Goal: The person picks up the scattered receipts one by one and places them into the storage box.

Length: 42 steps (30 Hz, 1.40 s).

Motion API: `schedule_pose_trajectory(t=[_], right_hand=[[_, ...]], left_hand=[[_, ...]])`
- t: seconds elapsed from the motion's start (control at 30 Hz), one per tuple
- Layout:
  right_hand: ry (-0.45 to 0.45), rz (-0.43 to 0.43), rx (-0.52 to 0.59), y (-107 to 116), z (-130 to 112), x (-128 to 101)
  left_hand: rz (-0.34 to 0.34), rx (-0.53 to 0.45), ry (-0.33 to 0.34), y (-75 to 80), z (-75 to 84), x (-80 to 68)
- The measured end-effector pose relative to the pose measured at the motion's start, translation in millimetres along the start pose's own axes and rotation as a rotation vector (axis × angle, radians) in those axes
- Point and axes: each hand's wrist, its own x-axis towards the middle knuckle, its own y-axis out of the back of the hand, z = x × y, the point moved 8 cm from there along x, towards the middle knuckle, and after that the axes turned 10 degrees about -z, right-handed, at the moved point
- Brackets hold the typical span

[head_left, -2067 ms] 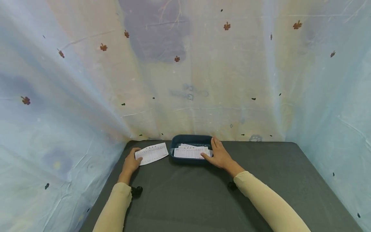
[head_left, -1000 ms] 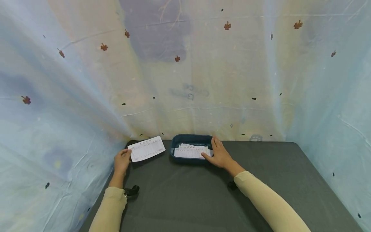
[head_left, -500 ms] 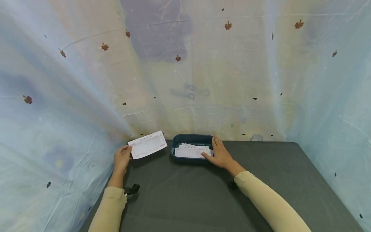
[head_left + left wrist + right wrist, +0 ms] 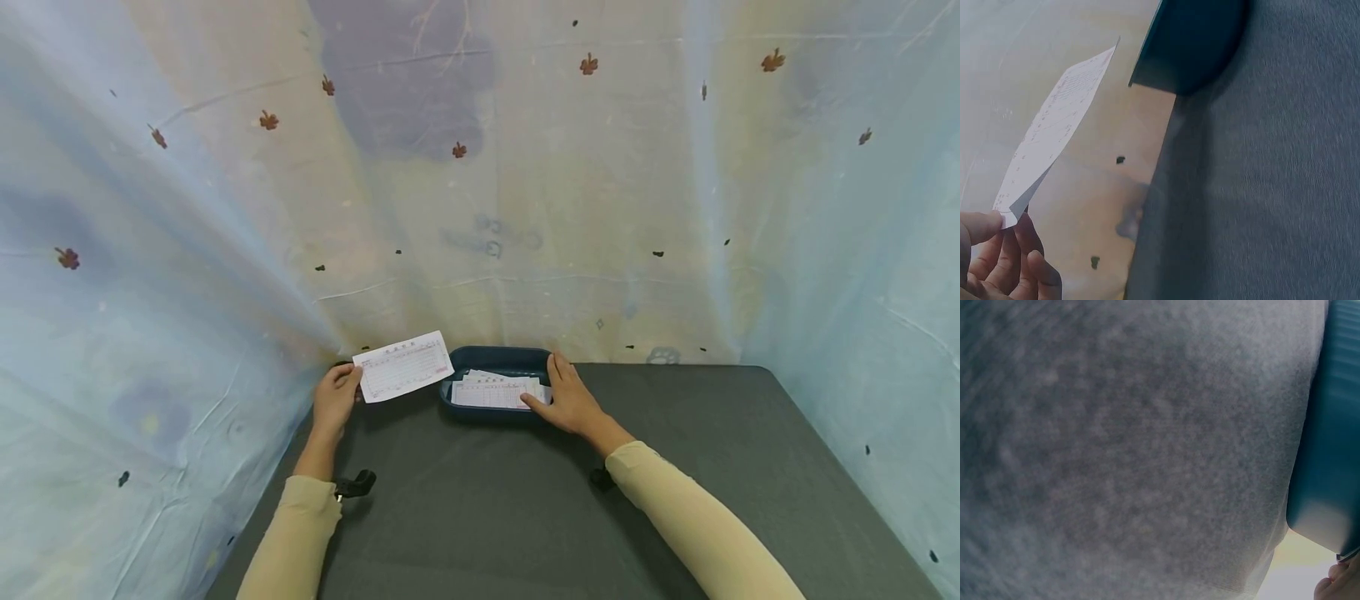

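Note:
A white printed paper form [image 4: 403, 367] is pinched at its left edge between the thumb and fingers of my left hand [image 4: 334, 400]. It is tilted above the table, its right end close to a dark blue plastic bin [image 4: 498, 414]. In the left wrist view, the form [image 4: 1060, 119] rises from the thumb, one lower corner curled. Several similar paper slips [image 4: 491, 393] lie overlapping in the bin. My right hand [image 4: 573, 404] holds the bin's right end, fingers along the rim and thumb over the slips. The right wrist view shows only some fingertips [image 4: 1338, 578] beside the bin wall.
The bin stands at the back edge of a dark grey table [image 4: 480, 500]. Behind the table and at both sides hangs a patterned pale curtain [image 4: 525, 208]. Dark wrist-worn devices [image 4: 356, 483] sit at both cuffs.
My left hand has raised the paper form off the table, shifting first left, then right towards the bin. My right hand and the bin stay in place.

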Motion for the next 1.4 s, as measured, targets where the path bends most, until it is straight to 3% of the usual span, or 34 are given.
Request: schedule_pose_trajectory(t=[0.7, 1.1, 1.4], right_hand=[[-0.008, 0.000, -0.024, -5, 7, 6], [0.002, 0.003, -0.020, -3, 3, 5], [-0.003, -0.001, -0.020, -2, 3, 3]], left_hand=[[-0.109, 0.040, -0.065, -55.2, 22.0, 5.9], [-0.176, 0.076, -0.074, -97.0, 27.3, 7.1], [-0.206, 0.150, -0.118, -123.4, 39.0, 8.2]])
